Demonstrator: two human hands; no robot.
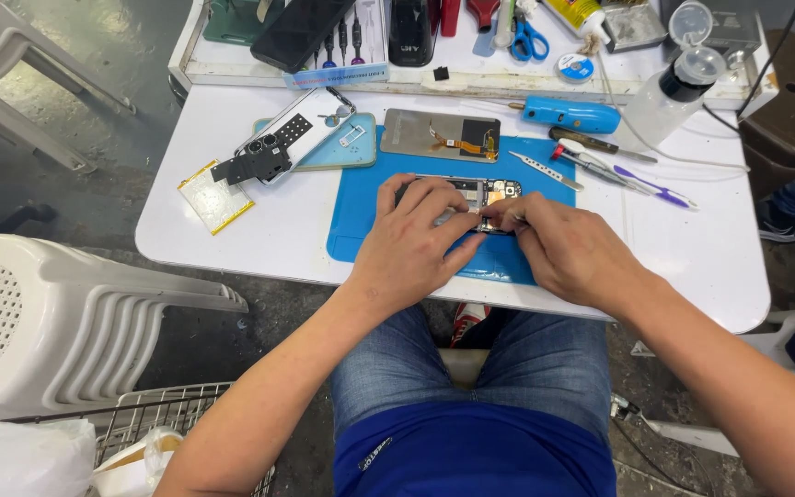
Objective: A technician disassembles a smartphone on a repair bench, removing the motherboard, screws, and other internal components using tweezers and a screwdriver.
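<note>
We steady the opened phone (471, 198) on the blue mat (361, 225) with our left hand (416, 244) closed over it, while our right hand (568, 248) pinches a thin tool, best kept gentle.

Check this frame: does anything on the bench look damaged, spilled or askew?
Nothing is spilled. The opened phone under the left hand and right hand has its insides bare. A loose screen panel lies above it, and a flat battery sits off the blue mat, tilted near the table's left edge.
</note>
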